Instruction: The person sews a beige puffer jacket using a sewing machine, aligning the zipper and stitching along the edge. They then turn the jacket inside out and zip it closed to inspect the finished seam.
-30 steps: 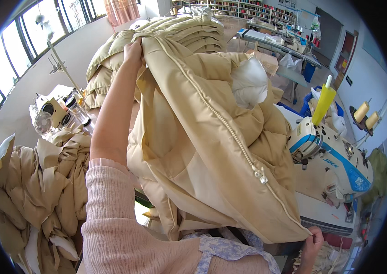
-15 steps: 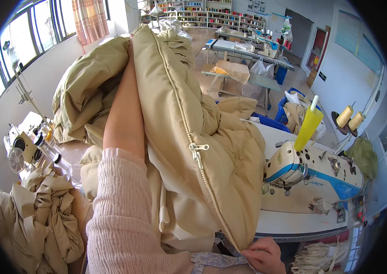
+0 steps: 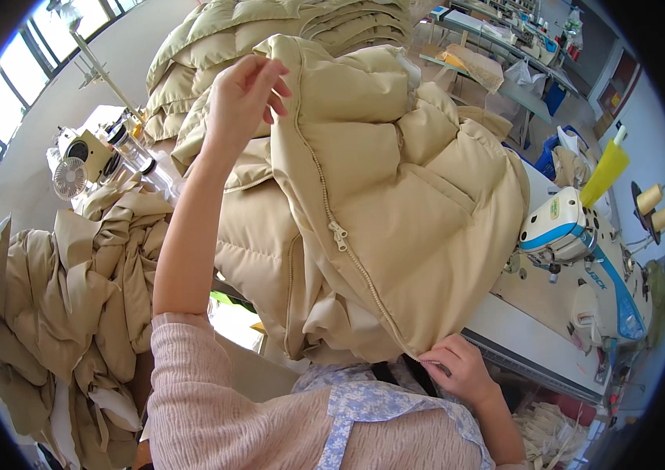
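Note:
A beige padded jacket (image 3: 418, 211) is spread in front of me, its zipper (image 3: 320, 168) running from the top down to the lower hem. The zipper pull (image 3: 338, 235) hangs partway along it. My left hand (image 3: 242, 94) is raised beside the jacket's top edge, its fingers loosely curled and apart, with nothing seen in them. At the zipper's bottom end, my right hand (image 3: 462, 368) pinches the jacket's lower corner. A second zipper edge (image 3: 289, 290) shows on the left front.
Behind lies a pile of quilted beige pieces (image 3: 215, 39). Loose beige fabric (image 3: 74, 290) heaps at the left, near a small fan (image 3: 70, 178). A white and blue sewing machine (image 3: 559, 227) stands on the right, with thread cones (image 3: 650, 200) beyond it.
My left hand has come into sight above the jacket, having been hidden behind its top. The jacket front now lies flatter and wider. My right hand still pinches the bottom corner.

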Motion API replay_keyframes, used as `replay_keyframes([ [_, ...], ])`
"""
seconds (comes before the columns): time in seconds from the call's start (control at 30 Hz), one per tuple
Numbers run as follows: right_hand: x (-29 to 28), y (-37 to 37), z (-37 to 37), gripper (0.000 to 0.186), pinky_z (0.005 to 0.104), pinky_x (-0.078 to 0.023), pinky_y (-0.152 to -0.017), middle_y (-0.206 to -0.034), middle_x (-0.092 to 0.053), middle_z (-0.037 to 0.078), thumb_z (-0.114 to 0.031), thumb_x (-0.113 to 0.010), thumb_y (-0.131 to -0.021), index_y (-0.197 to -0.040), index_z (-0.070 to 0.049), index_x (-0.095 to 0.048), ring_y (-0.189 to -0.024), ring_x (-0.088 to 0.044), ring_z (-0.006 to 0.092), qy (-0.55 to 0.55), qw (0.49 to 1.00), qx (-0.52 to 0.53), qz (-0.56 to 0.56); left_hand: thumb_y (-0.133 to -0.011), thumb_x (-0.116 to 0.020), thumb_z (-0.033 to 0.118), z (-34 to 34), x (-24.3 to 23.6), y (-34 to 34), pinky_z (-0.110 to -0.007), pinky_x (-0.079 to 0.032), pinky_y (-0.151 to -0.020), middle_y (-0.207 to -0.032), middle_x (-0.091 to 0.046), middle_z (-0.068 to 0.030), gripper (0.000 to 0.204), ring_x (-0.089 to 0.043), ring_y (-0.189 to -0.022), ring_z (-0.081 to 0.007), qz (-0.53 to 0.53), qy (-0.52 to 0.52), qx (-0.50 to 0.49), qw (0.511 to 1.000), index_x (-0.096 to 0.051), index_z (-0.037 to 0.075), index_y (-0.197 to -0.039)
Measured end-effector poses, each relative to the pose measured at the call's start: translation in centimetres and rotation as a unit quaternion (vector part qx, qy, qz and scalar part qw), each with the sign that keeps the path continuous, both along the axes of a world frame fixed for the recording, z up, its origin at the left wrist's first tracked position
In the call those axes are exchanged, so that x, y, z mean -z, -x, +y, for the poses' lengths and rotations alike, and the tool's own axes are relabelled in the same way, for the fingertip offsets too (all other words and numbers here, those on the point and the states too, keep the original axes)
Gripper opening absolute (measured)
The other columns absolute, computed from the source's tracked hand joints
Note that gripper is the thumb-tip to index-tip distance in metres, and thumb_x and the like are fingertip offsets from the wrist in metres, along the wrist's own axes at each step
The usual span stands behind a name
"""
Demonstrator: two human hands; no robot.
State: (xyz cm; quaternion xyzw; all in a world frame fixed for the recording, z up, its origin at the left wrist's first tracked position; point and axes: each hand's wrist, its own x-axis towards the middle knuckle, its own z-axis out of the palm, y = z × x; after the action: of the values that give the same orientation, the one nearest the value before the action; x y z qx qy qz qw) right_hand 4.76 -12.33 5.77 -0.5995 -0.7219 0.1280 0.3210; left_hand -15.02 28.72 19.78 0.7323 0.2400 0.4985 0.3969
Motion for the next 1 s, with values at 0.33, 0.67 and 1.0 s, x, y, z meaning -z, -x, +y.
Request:
replay_keyframes([
  [0.33, 0.0, 0.8, -1.5, 0.021, 0.0347, -0.052, -0.065, -0.085, -0.062, 0.006, -0.001, -0.079, -0.072, -0.089, -0.009, -0.069, -0.077, -0.062, 0.0237, -0.045, 0.998, -0.010, 0.034, -0.096, -0.066, 0.036, -1.2, 8.8, -0.1, -0.029, -0.057, -0.055, -0.079, -0.070, -0.0070, 0.036, -0.068, -0.062, -0.0158, 0.268, 0.235, 0.071, 0.931, -0.065, 0.000, -0.097],
  [0.67, -6.3, 4.1, 9.3, 0.035, 0.0328, -0.052, -0.058, -0.075, -0.062, 0.006, -0.030, -0.083, -0.080, -0.096, -0.006, -0.063, -0.063, -0.063, 0.0212, -0.132, 0.987, 0.085, -0.035, -0.093, -0.071, 0.026, -5.6, 3.7, -6.1, -0.025, -0.054, -0.051, -0.072, -0.064, -0.0035, 0.029, -0.063, -0.059, -0.0104, 0.038, 0.112, 0.011, 0.993, -0.060, 0.000, -0.092],
  [1.0, -6.4, 2.8, 17.4, 0.015, 0.0363, -0.052, -0.061, -0.076, -0.061, 0.002, -0.021, -0.072, -0.083, -0.083, -0.010, -0.061, -0.071, -0.065, 0.0225, -0.243, 0.955, 0.078, -0.153, -0.090, -0.073, 0.025, -5.2, 4.6, -6.7, -0.026, -0.048, -0.048, -0.074, -0.059, -0.0012, 0.026, -0.056, -0.056, -0.0093, -0.095, 0.268, 0.061, 0.957, -0.059, 0.004, -0.088],
])
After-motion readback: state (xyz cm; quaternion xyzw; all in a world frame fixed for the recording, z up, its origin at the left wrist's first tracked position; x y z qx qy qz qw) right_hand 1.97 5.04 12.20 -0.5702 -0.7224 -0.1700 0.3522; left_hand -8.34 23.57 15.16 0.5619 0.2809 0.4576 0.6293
